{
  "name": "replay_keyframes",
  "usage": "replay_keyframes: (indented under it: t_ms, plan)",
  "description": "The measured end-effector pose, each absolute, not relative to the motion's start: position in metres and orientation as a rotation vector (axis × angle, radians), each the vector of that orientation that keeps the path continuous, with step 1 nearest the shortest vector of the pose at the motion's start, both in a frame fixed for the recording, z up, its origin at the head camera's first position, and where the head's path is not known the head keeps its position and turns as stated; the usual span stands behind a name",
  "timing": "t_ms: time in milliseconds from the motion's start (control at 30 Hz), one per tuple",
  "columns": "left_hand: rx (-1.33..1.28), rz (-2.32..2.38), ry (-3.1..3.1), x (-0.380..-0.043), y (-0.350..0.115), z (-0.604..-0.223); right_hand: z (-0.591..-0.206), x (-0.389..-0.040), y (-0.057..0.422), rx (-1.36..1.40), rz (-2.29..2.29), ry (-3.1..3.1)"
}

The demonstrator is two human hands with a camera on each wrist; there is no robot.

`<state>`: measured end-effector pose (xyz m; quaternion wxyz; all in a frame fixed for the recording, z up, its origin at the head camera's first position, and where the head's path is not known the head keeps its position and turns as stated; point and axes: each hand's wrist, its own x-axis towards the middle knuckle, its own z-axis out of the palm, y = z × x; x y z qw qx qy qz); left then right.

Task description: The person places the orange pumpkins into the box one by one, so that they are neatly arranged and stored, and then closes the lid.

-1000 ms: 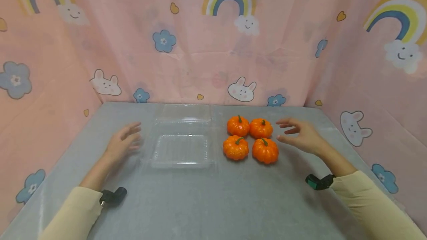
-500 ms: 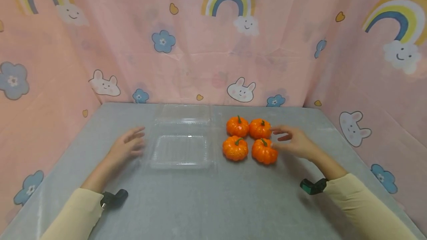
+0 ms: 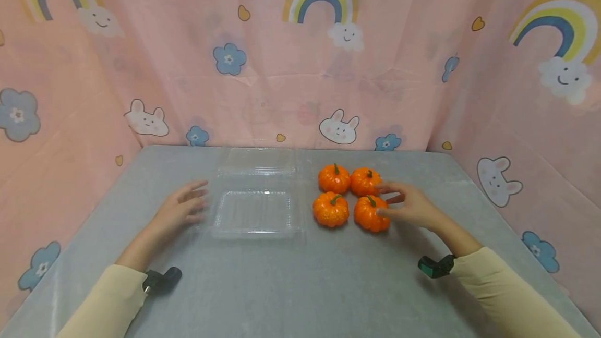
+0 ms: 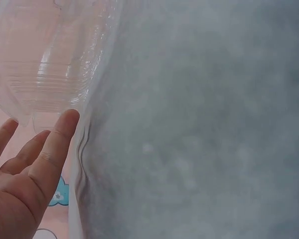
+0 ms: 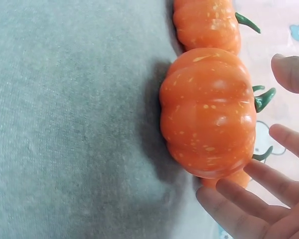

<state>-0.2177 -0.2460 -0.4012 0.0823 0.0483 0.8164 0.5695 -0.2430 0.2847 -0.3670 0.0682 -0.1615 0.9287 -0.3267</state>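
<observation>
Several small orange pumpkins with green stems stand in a cluster on the table; the front right pumpkin (image 3: 368,215) is nearest to my right hand (image 3: 407,206). Its fingers are spread at that pumpkin's right side, and whether they touch it I cannot tell. In the right wrist view the same pumpkin (image 5: 209,114) fills the middle, with the fingers (image 5: 269,184) outstretched beside it. Left of the pumpkins lies a clear plastic clamshell box (image 3: 255,212), its lid (image 3: 260,160) folded back. My left hand (image 3: 180,207) hovers by the box's left edge, fingers extended, holding nothing.
The grey cloth-covered table (image 3: 281,286) runs up to a pink patterned curtain (image 3: 263,93) at the back and sides. Close to the right hand is the back right pumpkin (image 3: 365,180). A black wrist camera (image 3: 161,279) sits on the left forearm.
My right hand has moved left, from beside the pumpkins to over the edge of the front right one. The left hand has shifted slightly right, closer to the box.
</observation>
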Motion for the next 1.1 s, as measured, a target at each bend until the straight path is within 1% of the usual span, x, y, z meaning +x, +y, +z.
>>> replay_keyframes:
  t_ms: [800,1100]
  plan:
    - [0.134,1.745,2.399,-0.2208,-0.2405,-0.4002,-0.3747,-0.2423,0.2823,-0.485,-0.911,2.817]
    - [0.160,1.760,2.382,-0.2204,-0.2408,-0.4003,-0.3747,-0.2424,0.2812,-0.536,-0.904,2.815]
